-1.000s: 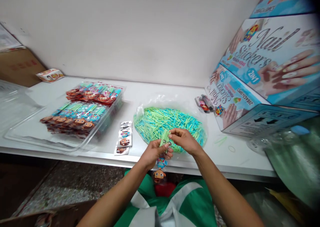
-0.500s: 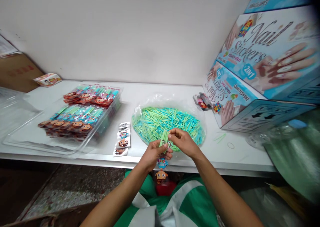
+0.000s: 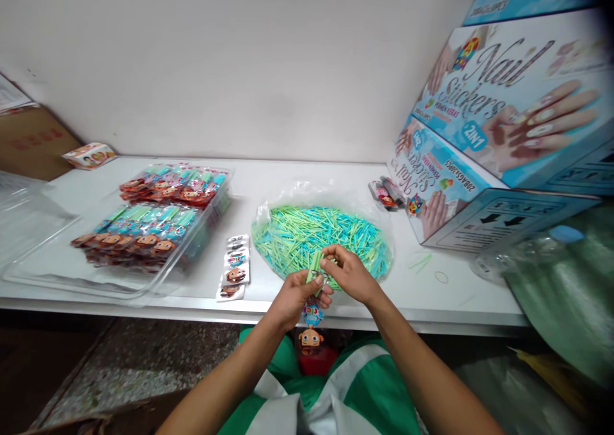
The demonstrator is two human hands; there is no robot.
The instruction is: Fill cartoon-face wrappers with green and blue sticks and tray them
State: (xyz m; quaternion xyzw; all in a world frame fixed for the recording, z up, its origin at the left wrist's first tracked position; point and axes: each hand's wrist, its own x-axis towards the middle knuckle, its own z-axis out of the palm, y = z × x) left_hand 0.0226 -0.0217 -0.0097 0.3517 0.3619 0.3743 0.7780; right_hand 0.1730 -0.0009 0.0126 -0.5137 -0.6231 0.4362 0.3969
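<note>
My left hand [image 3: 300, 297] grips a clear packet [image 3: 311, 338] with a blue label and a brown cartoon face, which hangs below the fingers over the table's front edge. Light green sticks [image 3: 314, 263] stand up at its top, between my two hands. The fingers of my right hand [image 3: 349, 272] are pinched at that top end, beside the sticks; thin dark marks show there, too small to make out. Just behind both hands lies an open clear plastic bag [image 3: 288, 195] heaped with green and blue sticks [image 3: 326, 233].
On the left, a clear plastic tray [image 3: 158, 281] holds stacked filled packets [image 3: 139, 230]. Flat packets [image 3: 235, 268] lie nearer the bag. Nail sticker boxes [image 3: 508, 102] are stacked at right, with small packets [image 3: 384, 193], loose green sticks [image 3: 421, 263] and a rubber band [image 3: 441, 277] nearby.
My right fingers have shifted slightly at the top of the packet, curling closer to the sticks. The left hand keeps its grip, and the view has moved a little.
</note>
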